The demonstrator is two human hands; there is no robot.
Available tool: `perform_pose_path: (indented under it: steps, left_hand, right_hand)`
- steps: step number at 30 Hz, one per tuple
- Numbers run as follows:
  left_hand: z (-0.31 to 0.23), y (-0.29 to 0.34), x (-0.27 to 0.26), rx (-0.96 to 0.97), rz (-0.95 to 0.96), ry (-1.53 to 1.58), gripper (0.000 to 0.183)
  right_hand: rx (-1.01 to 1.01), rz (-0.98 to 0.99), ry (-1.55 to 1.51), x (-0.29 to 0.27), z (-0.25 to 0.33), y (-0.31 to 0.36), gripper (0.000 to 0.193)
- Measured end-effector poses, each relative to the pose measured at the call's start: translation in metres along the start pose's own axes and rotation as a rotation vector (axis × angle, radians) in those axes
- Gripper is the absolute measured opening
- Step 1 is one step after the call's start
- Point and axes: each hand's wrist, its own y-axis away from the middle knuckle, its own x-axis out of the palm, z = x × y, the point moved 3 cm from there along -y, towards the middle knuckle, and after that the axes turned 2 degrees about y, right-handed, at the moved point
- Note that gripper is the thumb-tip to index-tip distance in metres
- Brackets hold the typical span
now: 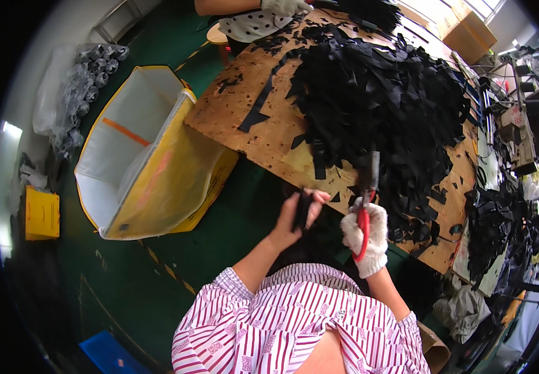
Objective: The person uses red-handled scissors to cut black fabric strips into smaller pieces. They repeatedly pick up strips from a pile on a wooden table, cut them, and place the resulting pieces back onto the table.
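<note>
My left hand (294, 219), bare, is closed around a black fabric strip (302, 210) just off the near edge of the wooden table (269, 153). In a white knitted glove, my right hand (369, 237) grips scissors (363, 225) with red handles, their blades pointing away from me over the table edge. A large heap of black fabric strips (381, 93) covers much of the tabletop beyond both hands. One longer strip (263, 96) lies apart to the left of the heap, and small black scraps are scattered around it.
Left of the table stands a big open yellow bag (176, 168) with a white lining. A co-worker's gloved hand (285, 6) is at the far edge. Cluttered shelving (524, 131) lines the right side, a cardboard box (468, 37) sits at the far right, and a blue bin (110, 354) lies lower left.
</note>
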Motion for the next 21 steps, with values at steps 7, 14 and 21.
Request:
perform_pose_path:
  steps: [7, 14, 21]
  left_hand:
    - [-0.077, -0.098, -0.038, 0.278, -0.128, -0.087, 0.013]
    - [-0.034, -0.243, -0.090, 0.182, -0.340, -0.563, 0.024]
    - [-0.014, -0.262, -0.091, -0.003, -0.275, -0.308, 0.014]
  right_hand:
    - [0.225, -0.069, -0.048, -0.026, 0.000, 0.005, 0.042]
    - [0.238, -0.044, -0.076, -0.020, -0.011, 0.015, 0.042]
    - [0.249, -0.104, -0.093, -0.036, -0.018, 0.016, 0.043]
